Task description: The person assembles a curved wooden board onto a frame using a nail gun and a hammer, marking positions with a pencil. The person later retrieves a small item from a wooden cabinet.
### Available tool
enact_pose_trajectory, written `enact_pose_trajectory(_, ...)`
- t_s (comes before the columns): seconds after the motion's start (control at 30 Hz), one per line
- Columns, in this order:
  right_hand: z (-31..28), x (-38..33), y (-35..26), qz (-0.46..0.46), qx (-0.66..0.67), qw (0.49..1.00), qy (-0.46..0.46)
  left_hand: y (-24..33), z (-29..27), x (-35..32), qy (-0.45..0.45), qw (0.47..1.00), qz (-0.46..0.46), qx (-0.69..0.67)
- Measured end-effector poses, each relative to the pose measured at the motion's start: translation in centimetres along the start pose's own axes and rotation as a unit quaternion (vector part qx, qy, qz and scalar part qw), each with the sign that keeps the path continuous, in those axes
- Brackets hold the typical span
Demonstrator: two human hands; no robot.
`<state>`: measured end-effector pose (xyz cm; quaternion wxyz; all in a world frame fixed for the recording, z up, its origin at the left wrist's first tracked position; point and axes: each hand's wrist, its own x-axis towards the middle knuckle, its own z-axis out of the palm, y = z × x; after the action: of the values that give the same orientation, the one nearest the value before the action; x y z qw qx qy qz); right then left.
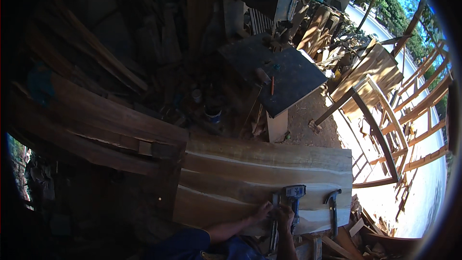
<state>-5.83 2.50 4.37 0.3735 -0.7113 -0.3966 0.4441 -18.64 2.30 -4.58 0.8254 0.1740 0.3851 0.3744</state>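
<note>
Close together over the wooden panel (216,171), my left hand (263,211) and my right hand (286,216) are both closed. Their fingers meet at a narrow ridged metal strip (275,199), whose upper end sticks out between them. A similar long, thin piece runs down below the fingers; I cannot tell if it is the same one. Just right of my right hand, a grey-blue nail gun (295,192) lies on the panel, its handle partly behind that hand. Farther right rests a claw hammer (333,202), head away from me. Shadow hides the fingertips.
Beyond the panel stands a dark-topped table (293,79) with an orange pencil-like stick (272,85). Long dark boards (115,110) lie to the left. A wooden frame (373,130) leans in sunlight at right. Wood scraps (356,228) lie near the panel's right corner.
</note>
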Motion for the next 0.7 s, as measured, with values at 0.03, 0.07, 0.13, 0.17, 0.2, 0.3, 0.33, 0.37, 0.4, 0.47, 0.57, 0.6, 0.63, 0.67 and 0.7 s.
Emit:
enact_pose_trajectory(0.03, -0.2, 0.3, 0.2, -0.001, -0.032, 0.999, 0.007, 0.3, 0.0, 0.2, 0.001, 1.0, 0.004, -0.004)
enact_pose_trajectory(0.07, 0.1, 0.4, 0.0, -0.002, -0.062, 0.998, 0.007, -0.4, -0.8, 0.3, 0.009, 1.0, 0.01, -0.009)
enact_pose_trajectory(0.13, 0.6, 0.9, -0.4, -0.008, -0.12, 0.993, 0.013, -1.4, -1.8, 0.5, 0.009, 1.0, 0.022, -0.021)
enact_pose_trajectory(0.17, 0.3, 1.5, -0.3, -0.012, -0.149, 0.988, 0.026, -1.8, -1.7, 0.9, -0.005, 0.999, 0.025, -0.028)
enact_pose_trajectory(0.2, 0.5, 2.0, 0.0, -0.018, -0.175, 0.984, 0.034, -2.3, -2.0, 1.2, -0.012, 0.999, 0.019, -0.027)
enact_pose_trajectory(0.3, 1.3, 3.6, 0.5, -0.064, -0.219, 0.972, 0.061, -3.1, -2.2, 2.0, -0.034, 0.999, 0.01, -0.032)
enact_pose_trajectory(0.33, 1.4, 4.0, 0.6, -0.06, -0.22, 0.972, 0.059, -3.1, -2.4, 2.2, -0.04, 0.999, 0.009, -0.032)
enact_pose_trajectory(0.37, 1.7, 3.9, 0.3, -0.051, -0.218, 0.973, 0.055, -2.8, -2.4, 2.0, -0.041, 0.999, 0.004, -0.031)
enact_pose_trajectory(0.4, 2.0, 3.8, 0.1, -0.043, -0.216, 0.974, 0.051, -2.4, -2.4, 1.8, -0.043, 0.999, 0.0, -0.028)
enact_pose_trajectory(0.47, 2.5, 3.5, -0.6, -0.035, -0.232, 0.971, 0.051, -1.7, -2.5, 1.8, -0.05, 0.998, -0.004, -0.025)
enact_pose_trajectory(0.57, 2.5, 4.0, -0.3, -0.041, -0.246, 0.968, 0.034, -0.9, -2.6, 1.9, -0.059, 0.998, -0.004, -0.021)
enact_pose_trajectory(0.6, 2.2, 4.3, -0.1, -0.046, -0.249, 0.967, 0.027, -0.7, -2.6, 2.0, -0.065, 0.998, -0.003, -0.019)
enact_pose_trajectory(0.63, 2.0, 4.4, 0.2, -0.057, -0.242, 0.968, 0.027, -0.5, -2.6, 2.1, -0.068, 0.997, -0.002, -0.019)
enact_pose_trajectory(0.67, 2.1, 4.3, 0.4, -0.066, -0.234, 0.97, 0.025, -0.4, -2.8, 2.0, -0.069, 0.997, -0.001, -0.017)
enact_pose_trajectory(0.7, 2.1, 4.3, 0.5, -0.075, -0.225, 0.971, 0.024, -0.3, -3.0, 2.1, -0.07, 0.997, -0.001, -0.016)
